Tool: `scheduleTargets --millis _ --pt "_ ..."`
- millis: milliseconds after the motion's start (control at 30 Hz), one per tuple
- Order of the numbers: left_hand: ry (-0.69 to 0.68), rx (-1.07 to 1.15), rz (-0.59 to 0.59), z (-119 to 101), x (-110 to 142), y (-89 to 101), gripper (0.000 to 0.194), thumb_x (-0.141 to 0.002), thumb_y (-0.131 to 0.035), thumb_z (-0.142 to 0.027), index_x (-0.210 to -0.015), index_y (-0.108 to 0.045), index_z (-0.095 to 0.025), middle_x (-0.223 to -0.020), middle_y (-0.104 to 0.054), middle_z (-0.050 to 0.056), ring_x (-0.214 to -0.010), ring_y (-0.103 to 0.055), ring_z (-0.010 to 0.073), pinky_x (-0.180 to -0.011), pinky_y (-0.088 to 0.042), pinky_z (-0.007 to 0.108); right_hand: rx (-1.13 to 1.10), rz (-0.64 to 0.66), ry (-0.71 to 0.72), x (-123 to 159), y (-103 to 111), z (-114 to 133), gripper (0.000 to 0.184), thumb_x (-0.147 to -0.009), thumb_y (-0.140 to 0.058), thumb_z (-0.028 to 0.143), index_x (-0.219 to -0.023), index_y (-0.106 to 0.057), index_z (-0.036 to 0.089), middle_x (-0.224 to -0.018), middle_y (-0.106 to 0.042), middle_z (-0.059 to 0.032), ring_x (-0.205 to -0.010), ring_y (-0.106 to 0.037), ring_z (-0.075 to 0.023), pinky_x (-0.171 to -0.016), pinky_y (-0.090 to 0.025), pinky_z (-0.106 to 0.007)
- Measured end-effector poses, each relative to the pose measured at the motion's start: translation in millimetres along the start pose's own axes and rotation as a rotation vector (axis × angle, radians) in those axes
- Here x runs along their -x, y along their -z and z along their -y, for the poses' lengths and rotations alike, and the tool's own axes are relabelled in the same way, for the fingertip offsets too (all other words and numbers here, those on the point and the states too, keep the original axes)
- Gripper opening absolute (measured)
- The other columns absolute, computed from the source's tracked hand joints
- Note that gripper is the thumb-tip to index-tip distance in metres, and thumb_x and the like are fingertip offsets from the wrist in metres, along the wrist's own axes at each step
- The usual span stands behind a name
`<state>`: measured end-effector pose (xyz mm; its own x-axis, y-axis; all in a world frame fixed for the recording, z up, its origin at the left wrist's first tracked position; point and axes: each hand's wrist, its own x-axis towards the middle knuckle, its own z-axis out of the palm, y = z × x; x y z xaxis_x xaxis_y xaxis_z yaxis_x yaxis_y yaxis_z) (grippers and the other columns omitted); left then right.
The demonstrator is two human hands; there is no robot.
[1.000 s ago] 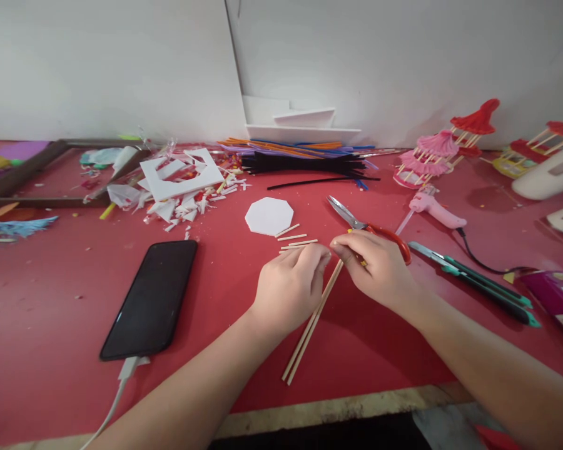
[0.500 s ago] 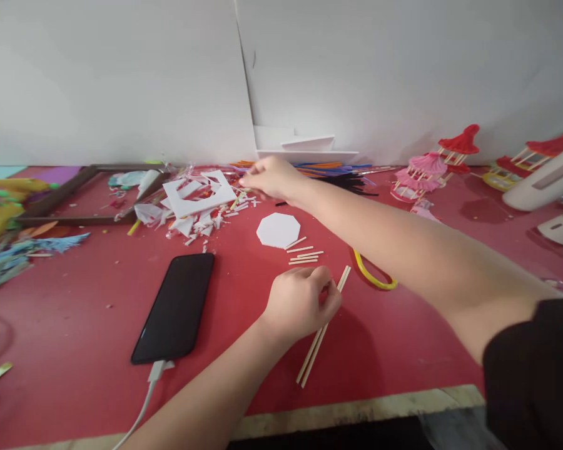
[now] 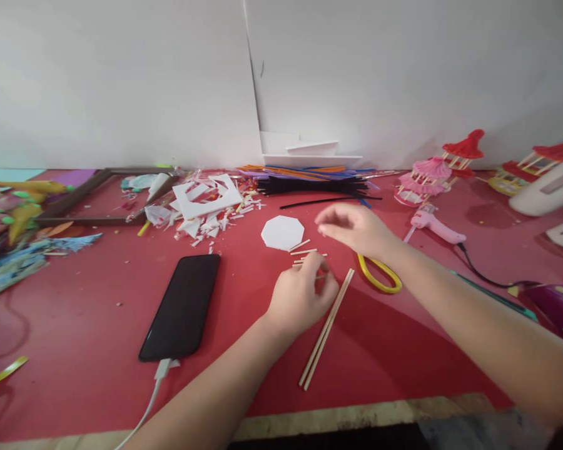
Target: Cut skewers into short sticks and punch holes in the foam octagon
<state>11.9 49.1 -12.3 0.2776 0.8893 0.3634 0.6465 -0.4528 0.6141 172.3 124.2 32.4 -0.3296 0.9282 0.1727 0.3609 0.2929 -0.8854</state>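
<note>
My left hand point(image 3: 303, 292) is closed in a pinch just above several short wooden sticks point(image 3: 304, 252); whatever its fingertips hold is hidden. To its right, my right hand point(image 3: 354, 228) hovers over the table with curved fingers, thumb and forefinger apart and nothing visible between them. A white octagonal board piece point(image 3: 283, 232) lies flat at the far end of the short sticks. Two long wooden sticks point(image 3: 326, 331) rest side by side, slanting to the right of my left hand. Below my right hand is a bent yellow loop point(image 3: 380, 279), partly covered by it.
A black phone point(image 3: 181, 306) on a white cable lies at left. White scraps and a cut-out board point(image 3: 206, 203) are heaped behind it, near a brown frame point(image 3: 70, 199). Pipe cleaners point(image 3: 314, 185) lie at the back. A pink glue gun point(image 3: 436, 225) and small pagoda models point(image 3: 426, 178) stand right.
My right hand has come back from the scrap pile toward me and to the right, uncovering the pipe cleaners and glue gun. My left hand has shifted slightly toward the short sticks.
</note>
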Motion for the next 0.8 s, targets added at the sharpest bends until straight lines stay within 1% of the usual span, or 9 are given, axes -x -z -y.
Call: scheduleTargets --millis 100,167,233,300,433,533,600,733,800 --pt "0.053 0.141 -0.025 0.6 -4.1 6.8 0.016 -0.094 -0.041 -0.028 -0.084 -0.05 -0.021 -0.059 -0.051 -0.006 -0.051 -0.049 0.0095 -0.052 -0.038 0.02 0.29 0.262 0.144 43.1 19.5 -5.7 0.01 -0.085 -0.062 0.026 -0.092 -0.066 0.02 -0.089 -0.068 -0.0022 -0.082 -0.061 -0.0143 -0.076 -0.048 -0.029" --pt "0.065 0.24 -0.03 1.1 -5.5 9.2 0.023 -0.097 -0.037 -0.032 -0.084 -0.052 -0.02 -0.064 -0.053 -0.004 -0.057 -0.05 0.0096 -0.056 -0.04 0.02 0.407 0.451 0.227 61.2 22.2 -8.6 0.016 -0.084 -0.065 0.031 -0.097 -0.067 0.021 -0.098 -0.066 -0.004 -0.094 -0.06 -0.0169 -0.086 -0.046 -0.033" --pt "0.098 0.33 -0.035 1.7 -6.0 8.6 0.025 -0.098 -0.034 -0.032 -0.088 -0.053 -0.02 -0.073 -0.057 -0.001 -0.066 -0.054 0.0107 -0.062 -0.043 0.021 0.486 0.54 0.248 71.0 18.7 -11.0 0.023 -0.084 -0.066 0.035 -0.104 -0.067 0.024 -0.105 -0.064 -0.005 -0.102 -0.057 -0.0191 -0.093 -0.044 -0.038" --pt "0.138 0.4 -0.033 2.4 -6.6 5.9 0.024 -0.098 -0.034 -0.03 -0.093 -0.055 -0.02 -0.08 -0.059 0.001 -0.073 -0.056 0.012 -0.067 -0.045 0.023 0.543 0.572 0.268 74.3 12.4 -12.5 0.022 -0.085 -0.066 0.033 -0.104 -0.067 0.023 -0.104 -0.063 -0.0053 -0.103 -0.055 -0.0202 -0.093 -0.042 -0.039" --pt "0.193 0.517 -0.02 4.4 -10.4 1.4 0.016 -0.096 -0.038 -0.025 -0.097 -0.053 -0.019 -0.078 -0.059 0.0 -0.075 -0.057 0.012 -0.074 -0.047 0.026 0.54 0.597 0.297 72.8 3.5 -13.2 0.008 -0.088 -0.061 0.022 -0.092 -0.067 0.02 -0.094 -0.059 -0.0041 -0.097 -0.052 -0.0182 -0.089 -0.042 -0.035" --pt "0.264 0.664 -0.043 6.0 -14.5 1.7 0.011 -0.094 -0.044 -0.025 -0.095 -0.052 -0.018 -0.08 -0.064 0.002 -0.079 -0.061 0.0127 -0.079 -0.049 0.028 0.5 0.632 0.268 72.2 2.9 -12.1 0.009 -0.091 -0.056 0.02 -0.087 -0.064 0.018 -0.091 -0.059 -0.0037 -0.094 -0.05 -0.0174 -0.087 -0.041 -0.034" --pt "0.311 0.723 -0.072 7.6 -16.7 2.6 0.01 -0.091 -0.049 -0.026 -0.093 -0.053 -0.017 -0.084 -0.066 0.003 -0.08 -0.063 0.0133 -0.077 -0.05 0.027 0.482 0.65 0.243 72.7 4.2 -11.3 0.009 -0.091 -0.055 0.019 -0.085 -0.062 0.018 -0.091 -0.059 -0.004 -0.094 -0.049 -0.0176 -0.086 -0.041 -0.034" --pt "0.339 0.71 -0.106 12.3 -18.3 3.4 0.015 -0.087 -0.058 -0.031 -0.094 -0.06 -0.018 -0.092 -0.066 0.003 -0.076 -0.063 0.0126 -0.072 -0.049 0.025 0.437 0.653 0.245 74.2 7.6 -12.5 0.008 -0.091 -0.055 0.02 -0.084 -0.058 0.019 -0.092 -0.06 -0.0037 -0.093 -0.05 -0.0173 -0.086 -0.04 -0.034" --pt "0.343 0.711 -0.136 14.3 -18.5 3.7 0.016 -0.086 -0.059 -0.031 -0.096 -0.062 -0.019 -0.091 -0.065 0.003 -0.078 -0.062 0.013 -0.071 -0.049 0.025 0.376 0.598 0.251 75.1 8.6 -15.5 0.008 -0.092 -0.054 0.02 -0.084 -0.056 0.02 -0.091 -0.06 -0.0028 -0.09 -0.051 -0.016 -0.084 -0.041 -0.033"
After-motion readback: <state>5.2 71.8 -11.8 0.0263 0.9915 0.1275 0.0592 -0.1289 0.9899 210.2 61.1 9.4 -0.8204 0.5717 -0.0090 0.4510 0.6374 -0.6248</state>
